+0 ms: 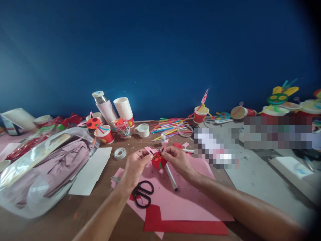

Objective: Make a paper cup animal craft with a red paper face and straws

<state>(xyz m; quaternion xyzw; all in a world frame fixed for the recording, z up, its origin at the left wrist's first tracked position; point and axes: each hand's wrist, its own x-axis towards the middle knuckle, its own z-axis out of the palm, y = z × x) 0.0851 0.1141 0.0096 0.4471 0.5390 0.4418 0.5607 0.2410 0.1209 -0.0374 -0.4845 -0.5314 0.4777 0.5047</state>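
A small red paper face cutout (159,163) with pink ears, black drawn marks and a green patch is held up over the pink paper (190,201). My left hand (136,164) pinches its left side near one ear. On the other side, my right hand (178,160) pinches the edge by the second ear. A white marker with a dark end (171,178) lies on the pink paper just below the cutout. Black-handled scissors (142,194) rest beside my left wrist, their blades partly hidden under it. Red paper (195,227) sticks out beneath the pink sheet.
A tape roll (119,153), a small glue bottle (163,138), a white mug (142,130) and colourful sticks (170,128) lie beyond my hands. Decorated paper cups (104,135), stacked cups (124,108) and a thermos (106,108) stand near the wall. A plastic bag (37,194) fills the left.
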